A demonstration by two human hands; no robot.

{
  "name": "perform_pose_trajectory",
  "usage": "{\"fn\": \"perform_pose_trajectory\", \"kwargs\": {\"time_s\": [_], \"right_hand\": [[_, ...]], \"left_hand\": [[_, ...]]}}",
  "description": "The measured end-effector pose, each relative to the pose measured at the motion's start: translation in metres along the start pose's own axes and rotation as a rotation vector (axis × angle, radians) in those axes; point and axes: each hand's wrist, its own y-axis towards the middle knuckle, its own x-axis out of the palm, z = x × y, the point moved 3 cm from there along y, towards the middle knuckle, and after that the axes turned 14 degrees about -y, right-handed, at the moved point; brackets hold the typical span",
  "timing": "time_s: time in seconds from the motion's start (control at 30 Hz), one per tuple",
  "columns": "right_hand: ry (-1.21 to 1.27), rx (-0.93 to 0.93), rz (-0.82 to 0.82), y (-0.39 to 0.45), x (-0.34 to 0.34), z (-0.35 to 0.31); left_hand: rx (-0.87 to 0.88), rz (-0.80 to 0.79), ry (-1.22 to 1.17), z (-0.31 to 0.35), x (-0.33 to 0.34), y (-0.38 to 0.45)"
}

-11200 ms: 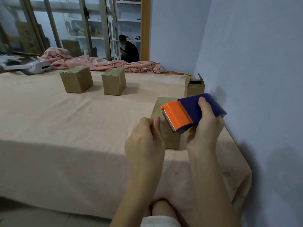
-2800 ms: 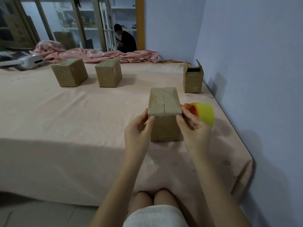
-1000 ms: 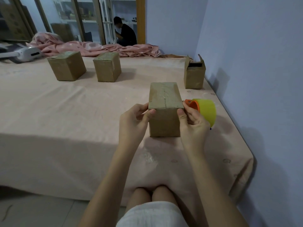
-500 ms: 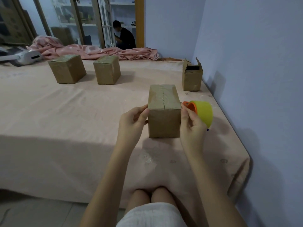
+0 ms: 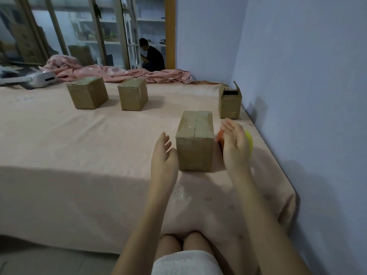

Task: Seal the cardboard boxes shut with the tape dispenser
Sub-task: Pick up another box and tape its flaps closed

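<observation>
Cloth-covered table (image 5: 59,155); four boxes (image 5: 195,147)

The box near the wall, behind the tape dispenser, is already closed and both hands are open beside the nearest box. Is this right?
Not quite. In the head view that box near the wall has its flaps standing up, unsealed. The left hand and right hand are open on either side of the nearest box.

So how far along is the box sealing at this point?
Done, apparently: the near box is closed, as are the two far boxes; tape is hard to confirm. In hand: nothing. The left hand and right hand are open beside the near box, with the tape dispenser on the table behind the right hand. Left: the open box by the wall, flaps up.
</observation>
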Motion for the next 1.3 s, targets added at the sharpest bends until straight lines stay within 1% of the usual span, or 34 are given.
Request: {"fn": "perform_pose_trajectory", "kwargs": {"time_s": [0.07, 0.1, 0.17, 0.27, 0.33, 0.4, 0.5, 0.67, 0.73, 0.8, 0.87, 0.93, 1.03, 1.13, 1.23, 1.3], "right_hand": [[-0.053, 0.023, -0.056, 0.025, -0.001, -0.007], [-0.034, 0.046, -0.106, 0.038, 0.001, -0.011], [-0.010, 0.109, -0.180, 0.063, 0.010, -0.015], [-0.150, 0.236, -0.281, 0.089, 0.030, -0.013], [-0.159, 0.331, -0.350, 0.094, 0.042, -0.009], [-0.138, 0.392, -0.393, 0.092, 0.052, -0.002], [-0.147, 0.402, -0.348, 0.088, 0.058, 0.005], [-0.096, 0.379, -0.259, 0.079, 0.048, 0.003], [-0.093, 0.293, -0.189, 0.066, 0.040, -0.005], [-0.100, 0.202, -0.132, 0.048, 0.030, -0.013], [-0.062, 0.149, -0.114, 0.027, 0.023, -0.016], [-0.039, 0.088, -0.088, 0.006, 0.016, -0.016], [-0.042, 0.050, -0.048, -0.028, 0.011, -0.014], [-0.128, 0.017, -0.069, -0.058, 0.013, -0.010], [-0.179, -0.024, -0.085, -0.066, 0.015, -0.008], [-0.203, -0.059, -0.048, -0.057, 0.011, -0.014]], "left_hand": [[0.075, 0.033, 0.060, 0.003, -0.001, -0.017], [0.101, 0.049, 0.074, 0.004, -0.001, -0.026], [0.107, 0.039, 0.069, 0.001, 0.005, -0.046], [0.020, -0.102, 0.063, -0.007, 0.028, -0.070], [-0.028, -0.189, 0.114, -0.010, 0.042, -0.078], [-0.028, -0.236, 0.162, -0.011, 0.049, -0.077], [-0.005, -0.240, 0.201, -0.009, 0.050, -0.071], [0.016, -0.146, 0.198, -0.006, 0.037, -0.052], [0.048, -0.118, 0.152, 0.001, 0.028, -0.037], [0.083, -0.047, 0.100, 0.010, 0.017, -0.019], [0.087, -0.003, 0.033, 0.016, 0.006, 0.002], [0.086, -0.001, -0.020, 0.019, -0.002, 0.024], [0.038, -0.002, -0.034, 0.016, -0.007, 0.054], [-0.027, -0.027, 0.005, 0.001, -0.007, 0.070], [-0.061, -0.017, -0.004, -0.013, -0.012, 0.070], [-0.086, 0.031, -0.002, -0.016, -0.016, 0.064]]}}
